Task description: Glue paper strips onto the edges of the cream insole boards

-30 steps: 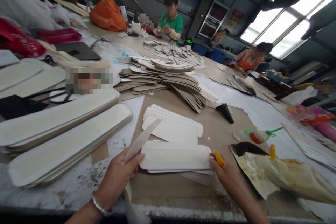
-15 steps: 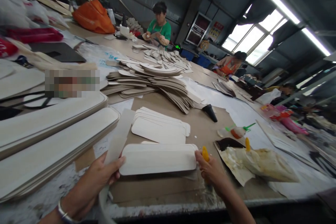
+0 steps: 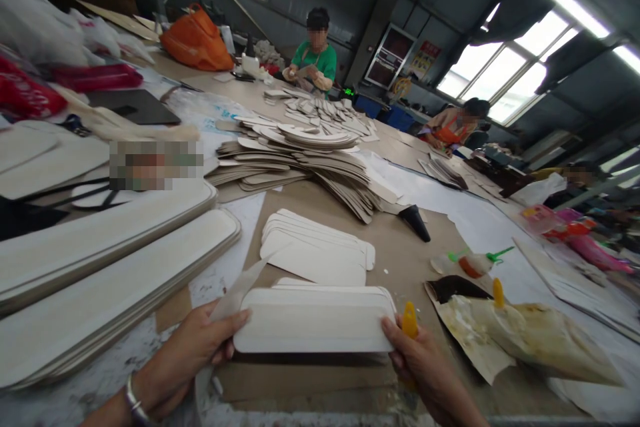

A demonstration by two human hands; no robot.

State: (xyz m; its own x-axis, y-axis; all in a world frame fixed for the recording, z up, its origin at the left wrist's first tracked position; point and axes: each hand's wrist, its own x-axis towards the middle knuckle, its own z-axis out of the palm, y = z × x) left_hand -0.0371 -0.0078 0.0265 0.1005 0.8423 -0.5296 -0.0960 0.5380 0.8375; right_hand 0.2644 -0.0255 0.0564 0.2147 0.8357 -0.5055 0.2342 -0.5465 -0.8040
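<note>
My left hand (image 3: 193, 347) is closed on a thin grey paper strip (image 3: 235, 293) and presses against the left end of a white rounded card piece (image 3: 315, 327). My right hand (image 3: 423, 363) grips the right end of that card piece and also holds a yellow-tipped glue applicator (image 3: 410, 320). The card piece is lifted a little above a low stack of similar pieces on a brown cardboard sheet (image 3: 400, 253). A fanned stack of white card pieces (image 3: 315, 250) lies just beyond it.
Long white padded panels (image 3: 110, 280) lie at the left. A big heap of brown card cutouts (image 3: 300, 160) sits mid-table. A glue bag with yellow nozzle (image 3: 530, 333), a black cone (image 3: 416, 221) and a small bottle (image 3: 473, 263) are at the right. Other people work farther along the table.
The card piece has come closer to me and is now held between both hands at its ends. The paper strip in my left hand has tilted lower.
</note>
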